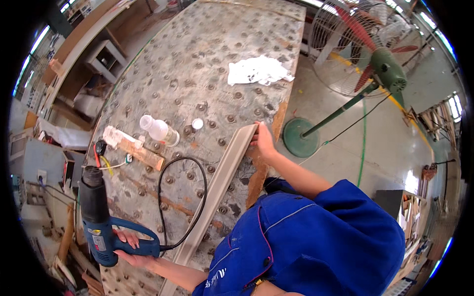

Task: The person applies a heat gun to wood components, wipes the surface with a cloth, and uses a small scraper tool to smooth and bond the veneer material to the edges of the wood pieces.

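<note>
Heat gun (pixel 100 236), dark blue with a black barrel, was in the person's left hand (pixel 131 247), whose fingers were wrapped round the loop handle. It was at the near left edge of the desk (pixel 185 56), its nozzle pointing away from the body and clear of the long beige moulding strip (pixel 213 202). The right hand (pixel 265 140) was clamped on the strip's far end, with fingers at its right edge and their tips partly hidden. From that end the strip slanted back toward the person, passing between the gun and the blue work shirt (pixel 306 232).

A black cord (pixel 204 190) left the handle and curled in a wide loop just left of the strip. Beyond the nozzle was a wooden block (pixel 146 154) with crumpled white material on its left end, and next to it a translucent bottle (pixel 159 130); whether that stood or leaned could not be told. A small white cap (pixel 197 124) lay to the bottle's right. Farther out, a spotted white rag (pixel 257 70) lay near the desk's right edge, and a green pedestal fan (pixel 387 69) stood on the floor past it.
</note>
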